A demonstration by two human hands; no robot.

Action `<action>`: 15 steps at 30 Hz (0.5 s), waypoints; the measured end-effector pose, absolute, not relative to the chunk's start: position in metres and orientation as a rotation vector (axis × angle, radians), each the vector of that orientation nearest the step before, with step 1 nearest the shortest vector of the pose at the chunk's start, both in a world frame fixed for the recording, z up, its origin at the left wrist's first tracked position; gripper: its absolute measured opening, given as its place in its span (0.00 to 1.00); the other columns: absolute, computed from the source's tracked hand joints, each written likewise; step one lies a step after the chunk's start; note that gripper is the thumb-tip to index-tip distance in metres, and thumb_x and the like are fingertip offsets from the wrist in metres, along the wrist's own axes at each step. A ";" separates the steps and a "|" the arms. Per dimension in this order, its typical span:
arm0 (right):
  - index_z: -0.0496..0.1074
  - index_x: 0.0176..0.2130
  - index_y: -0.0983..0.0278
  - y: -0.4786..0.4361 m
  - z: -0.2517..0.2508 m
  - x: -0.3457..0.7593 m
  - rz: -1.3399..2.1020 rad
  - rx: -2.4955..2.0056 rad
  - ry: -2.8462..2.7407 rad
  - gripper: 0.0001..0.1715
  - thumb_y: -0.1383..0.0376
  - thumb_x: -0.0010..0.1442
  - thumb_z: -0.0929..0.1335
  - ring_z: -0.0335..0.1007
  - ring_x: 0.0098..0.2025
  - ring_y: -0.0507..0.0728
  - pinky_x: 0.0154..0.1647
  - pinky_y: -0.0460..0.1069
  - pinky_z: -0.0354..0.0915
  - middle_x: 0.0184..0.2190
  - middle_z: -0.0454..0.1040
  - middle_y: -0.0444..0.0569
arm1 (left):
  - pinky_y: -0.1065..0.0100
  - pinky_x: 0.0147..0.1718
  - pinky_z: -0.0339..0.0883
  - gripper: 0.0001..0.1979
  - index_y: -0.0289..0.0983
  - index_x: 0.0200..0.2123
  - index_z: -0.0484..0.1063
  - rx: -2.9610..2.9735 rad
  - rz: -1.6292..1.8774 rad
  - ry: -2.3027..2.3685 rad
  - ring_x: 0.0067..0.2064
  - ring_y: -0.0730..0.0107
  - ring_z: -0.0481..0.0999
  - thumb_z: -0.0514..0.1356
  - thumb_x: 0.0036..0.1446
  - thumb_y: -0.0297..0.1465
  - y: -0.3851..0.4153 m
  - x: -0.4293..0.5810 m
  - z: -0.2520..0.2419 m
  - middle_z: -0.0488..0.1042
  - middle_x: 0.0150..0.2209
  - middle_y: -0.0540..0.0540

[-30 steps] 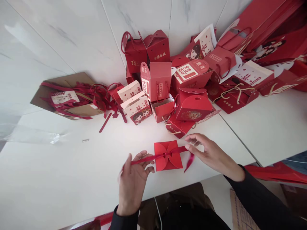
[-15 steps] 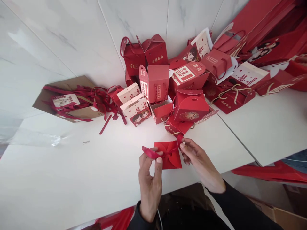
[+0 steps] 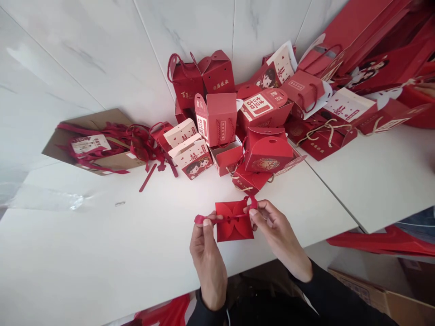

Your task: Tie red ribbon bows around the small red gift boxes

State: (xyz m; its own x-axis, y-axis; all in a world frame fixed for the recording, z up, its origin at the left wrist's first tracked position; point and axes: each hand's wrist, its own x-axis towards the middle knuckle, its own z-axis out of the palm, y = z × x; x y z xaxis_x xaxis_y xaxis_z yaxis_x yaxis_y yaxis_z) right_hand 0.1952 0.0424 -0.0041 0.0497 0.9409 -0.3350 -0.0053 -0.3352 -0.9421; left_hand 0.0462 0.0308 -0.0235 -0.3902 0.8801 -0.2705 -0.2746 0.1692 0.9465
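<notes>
While left hand point(image 3: 209, 260) and right hand point(image 3: 281, 235) pinch crimson ribbon point(image 3: 239, 217) across red envelope point(image 3: 234, 232), knotting seems underway; next move likely wants even, gentle tension.

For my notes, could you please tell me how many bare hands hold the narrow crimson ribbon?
2: the left hand at the square red paper envelope's left edge, the right hand at its right.
</notes>
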 end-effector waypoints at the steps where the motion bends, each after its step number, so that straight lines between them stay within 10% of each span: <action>1: 0.68 0.39 0.59 0.043 -0.005 0.195 1.410 -1.469 -0.962 0.19 0.46 0.66 0.68 0.68 0.35 0.57 0.40 0.52 0.68 0.31 0.71 0.45 | 0.67 0.48 0.71 0.15 0.40 0.38 0.78 0.638 1.423 1.413 0.49 0.67 0.77 0.58 0.67 0.44 0.031 0.045 -0.022 0.80 0.42 0.47; 15: 0.72 0.43 0.58 0.056 0.017 0.198 1.250 -1.516 -1.314 0.14 0.51 0.68 0.67 0.75 0.40 0.60 0.41 0.53 0.71 0.38 0.78 0.49 | 0.64 0.39 0.71 0.12 0.40 0.36 0.78 1.227 1.094 1.493 0.37 0.64 0.78 0.60 0.64 0.41 0.053 0.028 0.006 0.79 0.32 0.47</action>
